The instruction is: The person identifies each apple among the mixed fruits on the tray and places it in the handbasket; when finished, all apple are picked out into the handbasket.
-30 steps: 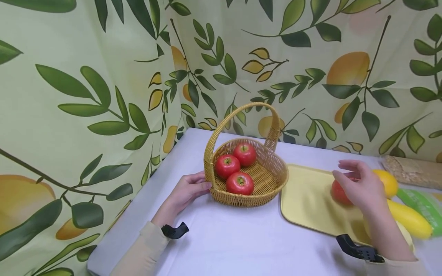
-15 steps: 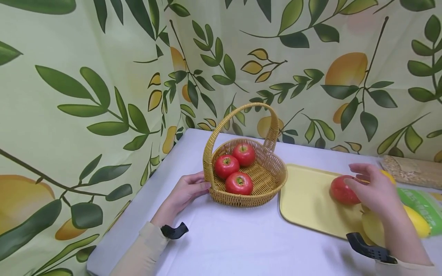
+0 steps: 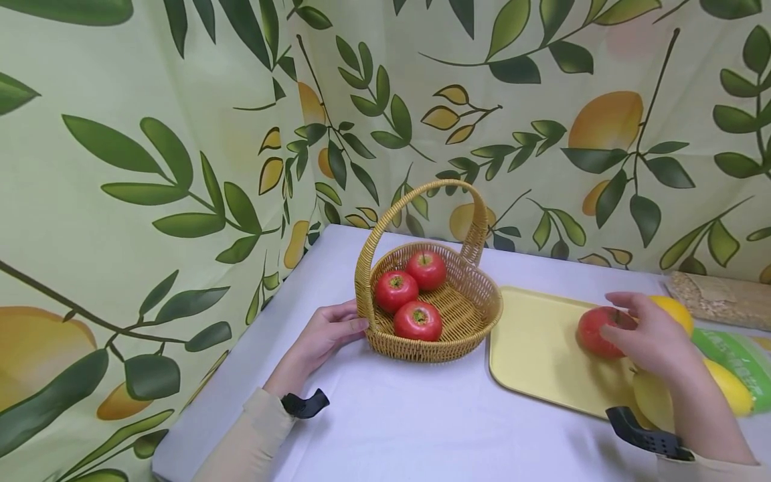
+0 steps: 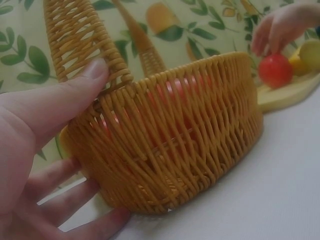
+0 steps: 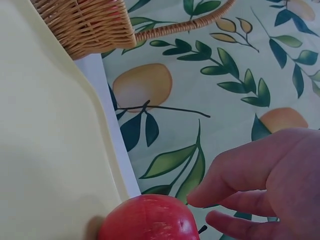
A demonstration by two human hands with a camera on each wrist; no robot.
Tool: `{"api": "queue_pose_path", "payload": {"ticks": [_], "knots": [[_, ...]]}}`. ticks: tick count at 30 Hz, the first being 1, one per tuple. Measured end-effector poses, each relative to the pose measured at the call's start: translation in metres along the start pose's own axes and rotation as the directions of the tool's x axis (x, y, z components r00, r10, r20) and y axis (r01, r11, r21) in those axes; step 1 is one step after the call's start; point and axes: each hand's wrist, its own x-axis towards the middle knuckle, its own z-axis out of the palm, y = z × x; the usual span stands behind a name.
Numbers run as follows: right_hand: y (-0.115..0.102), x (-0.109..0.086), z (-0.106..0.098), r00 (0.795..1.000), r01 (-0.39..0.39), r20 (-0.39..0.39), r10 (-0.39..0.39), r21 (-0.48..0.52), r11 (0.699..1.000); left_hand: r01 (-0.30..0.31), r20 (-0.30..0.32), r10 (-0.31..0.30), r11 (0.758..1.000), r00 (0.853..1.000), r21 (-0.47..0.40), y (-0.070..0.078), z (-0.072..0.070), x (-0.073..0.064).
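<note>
A woven basket (image 3: 460, 345) with a tall handle stands on the table, with three red apples (image 3: 417, 320) in it. My left hand (image 3: 328, 335) rests against its left end. In the left wrist view the thumb lies on the handle base and the spread, nearly straight fingers (image 4: 67, 197) touch the lower wall. Another red apple (image 3: 593, 331) sits on the pale yellow tray (image 3: 536, 348). My right hand (image 3: 659, 335) is at the right side of this apple, thumb in front and fingers behind. The right wrist view shows no fingers wrapped round the apple (image 5: 150, 220).
On the tray's right part are an orange-yellow round fruit (image 3: 674, 313) and a pale yellow fruit (image 3: 650, 395). A bright yellow fruit (image 3: 731, 388) is partly hidden by the right arm. Beyond lie a green packet (image 3: 729, 355) and a clear bag (image 3: 723, 298). Printed cloth hangs behind.
My right hand has moved right and lower from above the apple to its right side, uncovering more of it. The left hand and basket stay in place.
</note>
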Motion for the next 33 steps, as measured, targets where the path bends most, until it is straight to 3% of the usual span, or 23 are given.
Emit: {"api": "queue_pose_path", "payload": {"ticks": [24,33], "knots": [[-0.007,0.005,0.014,0.997,0.068,-0.016,-0.070,-0.074,0.995,-0.002,0.003,0.002,1.000,1.000,0.017,-0.001,0.000,0.000],[-0.010,0.007,0.015,0.999,0.011,0.041,-0.006,-0.115,0.993,0.004,0.000,-0.004,1.000,1.000,0.021,0.000,0.000,0.000]]}}
